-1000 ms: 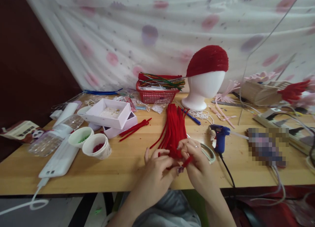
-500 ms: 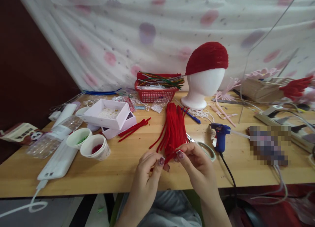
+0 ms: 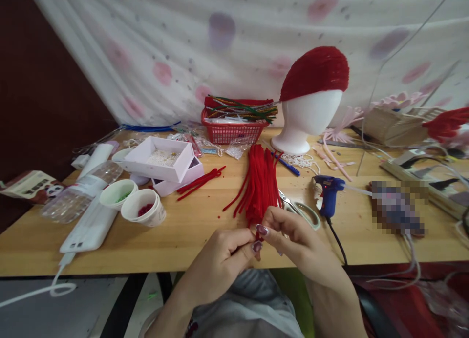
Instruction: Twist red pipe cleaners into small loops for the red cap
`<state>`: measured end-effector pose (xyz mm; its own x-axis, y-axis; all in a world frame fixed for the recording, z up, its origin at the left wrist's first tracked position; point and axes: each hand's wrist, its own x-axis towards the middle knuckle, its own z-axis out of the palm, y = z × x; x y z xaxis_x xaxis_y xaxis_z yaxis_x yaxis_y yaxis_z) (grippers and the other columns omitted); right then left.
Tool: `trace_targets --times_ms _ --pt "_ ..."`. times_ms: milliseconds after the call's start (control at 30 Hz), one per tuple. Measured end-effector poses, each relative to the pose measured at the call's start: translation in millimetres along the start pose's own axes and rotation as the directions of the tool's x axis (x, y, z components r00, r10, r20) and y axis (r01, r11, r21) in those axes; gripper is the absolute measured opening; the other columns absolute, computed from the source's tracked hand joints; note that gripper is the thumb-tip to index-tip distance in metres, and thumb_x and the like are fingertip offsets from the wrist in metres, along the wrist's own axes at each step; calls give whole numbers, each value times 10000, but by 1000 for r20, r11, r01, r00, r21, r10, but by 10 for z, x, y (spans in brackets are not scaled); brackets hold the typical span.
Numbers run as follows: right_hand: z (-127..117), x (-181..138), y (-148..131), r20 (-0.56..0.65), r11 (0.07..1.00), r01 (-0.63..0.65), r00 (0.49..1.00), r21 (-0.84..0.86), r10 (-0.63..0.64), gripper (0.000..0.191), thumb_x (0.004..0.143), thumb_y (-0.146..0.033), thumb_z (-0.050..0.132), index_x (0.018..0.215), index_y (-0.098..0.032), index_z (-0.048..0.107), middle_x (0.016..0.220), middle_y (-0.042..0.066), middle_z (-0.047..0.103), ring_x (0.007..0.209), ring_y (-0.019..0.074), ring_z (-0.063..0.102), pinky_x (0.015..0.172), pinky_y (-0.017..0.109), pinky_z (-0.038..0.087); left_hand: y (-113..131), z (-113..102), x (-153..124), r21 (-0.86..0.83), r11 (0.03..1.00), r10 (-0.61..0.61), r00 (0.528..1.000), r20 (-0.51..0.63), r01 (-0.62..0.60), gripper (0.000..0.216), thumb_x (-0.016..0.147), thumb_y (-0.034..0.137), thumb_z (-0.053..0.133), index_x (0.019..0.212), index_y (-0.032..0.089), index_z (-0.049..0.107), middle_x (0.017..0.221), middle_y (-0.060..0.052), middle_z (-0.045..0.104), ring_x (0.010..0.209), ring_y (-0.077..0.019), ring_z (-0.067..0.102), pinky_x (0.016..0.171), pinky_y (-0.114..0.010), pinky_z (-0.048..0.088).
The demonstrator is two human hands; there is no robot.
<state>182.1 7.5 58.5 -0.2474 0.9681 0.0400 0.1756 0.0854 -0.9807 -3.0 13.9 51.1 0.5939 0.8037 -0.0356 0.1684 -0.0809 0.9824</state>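
Note:
Close to the table's front edge, my left hand (image 3: 220, 262) and my right hand (image 3: 298, 240) meet with fingertips pinched together. Between them is a short visible bit of red pipe cleaner (image 3: 258, 236); the fingers cover most of it. Just beyond my fingers lies a thick bundle of red pipe cleaners (image 3: 261, 186), its near end partly behind my right hand. Scissors with pale green handles (image 3: 306, 213) rest right of the bundle. A few loose red pipe cleaners (image 3: 201, 183) lie to its left.
A white foam head (image 3: 298, 123) wears a red cap (image 3: 317, 74) at the back, beside a red basket (image 3: 234, 133) of pipe cleaners. At right lies a blue glue gun (image 3: 330, 196). Bead cups (image 3: 146, 211), a white box (image 3: 157, 159) and a power bank (image 3: 90, 225) occupy the left.
My hands have come closer together, and less of the red pipe cleaner shows between them. My left wrist has swung out to the left. The whole view has shifted slightly.

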Motion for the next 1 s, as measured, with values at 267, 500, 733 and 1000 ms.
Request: trace_targets --times_ms 267,500,733,1000 --pt "210 159 186 -151 897 59 989 438 8 242 883 -462 672 988 -255 742 845 2 700 706 112 585 640 210 461 -88 118 52 -551 827 -135 991 -11 106 362 917 537 526 815 189 543 508 93 399 427 -61 265 417 -200 201" --pt "399 214 284 -102 753 57 995 655 13 273 817 -513 717 843 -265 828 1067 74 752 946 198 668 834 280 524 -44 220 88 -562 824 -159 981 -111 70 404 897 567 557 812 174 579 500 85 410 424 -52 282 413 -191 213" --pt "441 201 342 -190 704 121 982 699 20 226 806 -476 738 729 -270 788 952 46 727 882 188 665 829 287 535 -38 286 133 -581 814 -91 988 -123 3 369 916 543 547 800 192 541 493 100 357 420 -52 259 407 -188 209" --pt "367 280 241 -293 615 189 953 765 72 191 743 -457 805 694 -276 769 893 2 706 848 152 657 756 237 552 -112 317 120 -599 801 -92 990 -111 7 396 923 561 531 788 188 531 540 101 330 446 -51 238 435 -190 221"
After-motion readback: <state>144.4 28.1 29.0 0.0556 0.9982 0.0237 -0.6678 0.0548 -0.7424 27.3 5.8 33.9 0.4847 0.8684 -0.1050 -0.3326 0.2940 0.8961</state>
